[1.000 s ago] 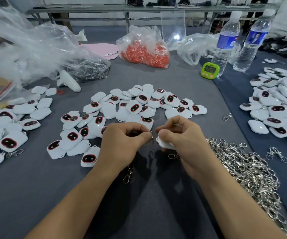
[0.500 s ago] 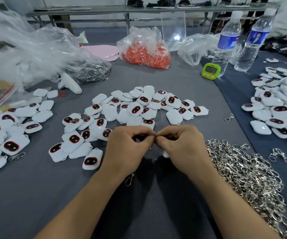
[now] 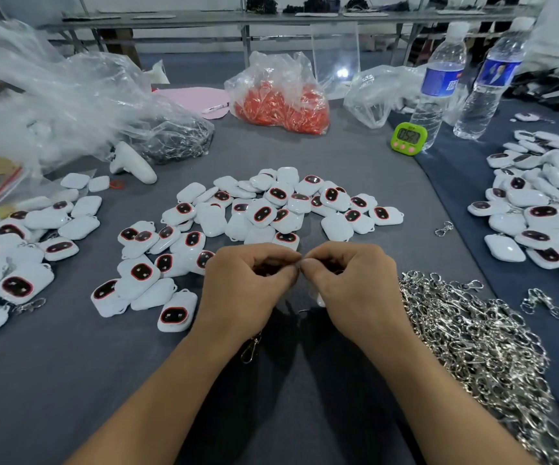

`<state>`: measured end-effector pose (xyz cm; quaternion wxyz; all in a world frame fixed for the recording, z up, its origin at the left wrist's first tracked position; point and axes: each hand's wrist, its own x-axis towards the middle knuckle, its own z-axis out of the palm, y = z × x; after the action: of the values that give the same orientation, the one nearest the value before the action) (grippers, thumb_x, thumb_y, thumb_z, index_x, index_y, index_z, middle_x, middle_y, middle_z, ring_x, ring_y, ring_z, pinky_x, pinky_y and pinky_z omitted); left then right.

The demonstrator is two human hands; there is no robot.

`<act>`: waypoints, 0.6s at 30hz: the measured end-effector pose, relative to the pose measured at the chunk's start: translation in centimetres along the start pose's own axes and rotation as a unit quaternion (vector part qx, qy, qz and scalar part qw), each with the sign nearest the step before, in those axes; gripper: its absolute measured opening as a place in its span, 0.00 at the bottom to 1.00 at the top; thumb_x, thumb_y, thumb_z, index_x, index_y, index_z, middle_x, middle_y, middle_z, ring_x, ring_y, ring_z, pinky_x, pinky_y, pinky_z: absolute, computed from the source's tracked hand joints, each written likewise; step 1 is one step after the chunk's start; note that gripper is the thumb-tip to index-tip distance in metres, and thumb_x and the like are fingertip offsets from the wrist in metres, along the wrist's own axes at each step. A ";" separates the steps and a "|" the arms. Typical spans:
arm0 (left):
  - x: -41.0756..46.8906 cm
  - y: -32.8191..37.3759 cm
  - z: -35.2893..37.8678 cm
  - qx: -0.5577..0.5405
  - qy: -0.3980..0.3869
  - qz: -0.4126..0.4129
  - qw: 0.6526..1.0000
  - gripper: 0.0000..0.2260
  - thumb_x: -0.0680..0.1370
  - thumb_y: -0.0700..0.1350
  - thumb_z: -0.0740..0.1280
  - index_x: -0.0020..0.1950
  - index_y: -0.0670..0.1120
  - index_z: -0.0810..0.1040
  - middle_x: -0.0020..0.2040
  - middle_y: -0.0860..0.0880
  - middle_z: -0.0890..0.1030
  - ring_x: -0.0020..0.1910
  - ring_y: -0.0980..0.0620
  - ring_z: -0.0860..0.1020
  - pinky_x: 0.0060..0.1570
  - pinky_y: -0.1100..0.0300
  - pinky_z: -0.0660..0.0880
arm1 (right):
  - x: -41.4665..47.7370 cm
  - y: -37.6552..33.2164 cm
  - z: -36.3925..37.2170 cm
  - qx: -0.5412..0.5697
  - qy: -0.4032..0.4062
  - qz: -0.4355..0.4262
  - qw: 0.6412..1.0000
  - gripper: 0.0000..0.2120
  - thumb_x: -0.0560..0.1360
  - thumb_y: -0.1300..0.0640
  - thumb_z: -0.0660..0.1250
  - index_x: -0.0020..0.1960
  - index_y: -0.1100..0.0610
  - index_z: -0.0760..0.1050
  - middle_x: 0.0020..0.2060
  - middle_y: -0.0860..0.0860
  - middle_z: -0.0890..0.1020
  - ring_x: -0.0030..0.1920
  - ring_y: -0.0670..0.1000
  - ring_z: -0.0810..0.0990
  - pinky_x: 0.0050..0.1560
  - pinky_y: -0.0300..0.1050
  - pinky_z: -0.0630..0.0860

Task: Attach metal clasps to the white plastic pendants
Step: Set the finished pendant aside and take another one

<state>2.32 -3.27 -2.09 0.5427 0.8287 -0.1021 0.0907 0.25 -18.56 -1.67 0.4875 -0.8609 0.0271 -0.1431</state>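
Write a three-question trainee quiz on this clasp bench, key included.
1. True or false: the pile of metal clasps lies beside the right hand, which pinches a white pendant.
2. What stands next to the green timer? A. a water bottle B. scissors C. a mug
3. Fill in: a single clasp dangles below the ____ hand.
Key: 1 true; 2 A; 3 left hand.
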 end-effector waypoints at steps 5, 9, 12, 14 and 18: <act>0.1 0.0 0.4 -0.027 -0.025 -0.038 0.999 0.07 0.74 0.42 0.76 0.45 0.54 0.88 0.38 0.59 0.86 0.39 0.62 0.84 0.40 0.70 0.78 | 0.2 0.5 -0.3 -0.003 0.004 0.000 1.000 0.10 0.76 0.56 0.74 0.37 0.45 0.83 0.31 0.37 0.82 0.34 0.38 0.80 0.34 0.28 0.72; 0.2 0.0 0.4 -0.025 -0.032 -0.036 0.998 0.08 0.73 0.41 0.76 0.42 0.56 0.87 0.37 0.58 0.86 0.38 0.61 0.84 0.39 0.69 0.78 | 0.3 0.7 -0.5 -0.003 -0.007 -0.011 1.000 0.09 0.76 0.56 0.73 0.39 0.46 0.83 0.32 0.37 0.82 0.36 0.38 0.81 0.35 0.28 0.73; 0.2 0.1 0.4 -0.037 -0.043 -0.043 0.997 0.10 0.72 0.40 0.75 0.41 0.56 0.87 0.36 0.55 0.86 0.37 0.55 0.84 0.39 0.63 0.81 | 0.5 0.8 -0.7 0.008 -0.031 -0.003 0.999 0.09 0.77 0.57 0.72 0.39 0.47 0.84 0.31 0.39 0.83 0.34 0.39 0.80 0.34 0.29 0.73; 0.3 0.1 0.2 -0.049 -0.055 -0.051 0.996 0.09 0.72 0.38 0.75 0.41 0.54 0.87 0.35 0.52 0.86 0.36 0.54 0.84 0.39 0.59 0.80 | 0.6 0.8 -0.8 0.011 -0.045 0.000 0.999 0.09 0.77 0.58 0.72 0.40 0.48 0.84 0.32 0.41 0.83 0.35 0.40 0.81 0.35 0.31 0.74; 0.4 0.3 0.0 -0.068 -0.080 -0.068 0.992 0.07 0.71 0.37 0.75 0.39 0.49 0.87 0.33 0.47 0.84 0.32 0.53 0.79 0.36 0.59 0.77 | 0.7 0.8 -1.2 0.015 -0.073 -0.003 0.997 0.09 0.77 0.59 0.72 0.40 0.48 0.85 0.33 0.44 0.84 0.36 0.44 0.82 0.37 0.37 0.78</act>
<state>2.65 -3.43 -1.67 0.5925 0.7998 -0.0940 -0.0201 0.71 -20.09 -1.66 0.5004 -0.8618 -0.0133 -0.0822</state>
